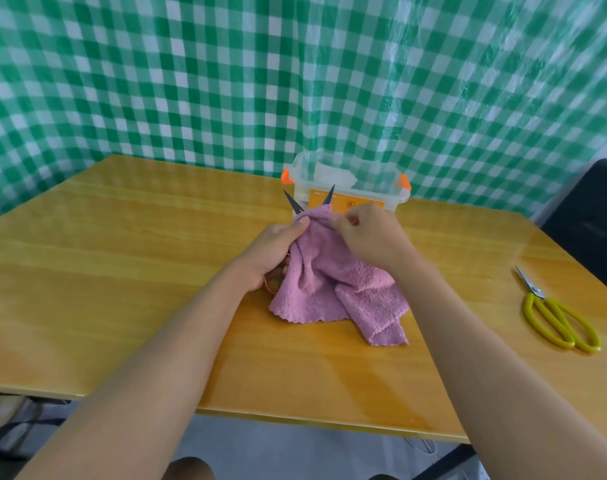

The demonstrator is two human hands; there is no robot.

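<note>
Pink fuzzy cloth sits mid-bench, bunched round a pair of dark scissors whose blades poke out, spread, toward 12 o'clock. Your left hand grips the scissors and cloth together, and your right hand pinches the cloth's top edge. Clear box just behind at 12, yellow scissors lying way off at 3 o'clock.
</note>
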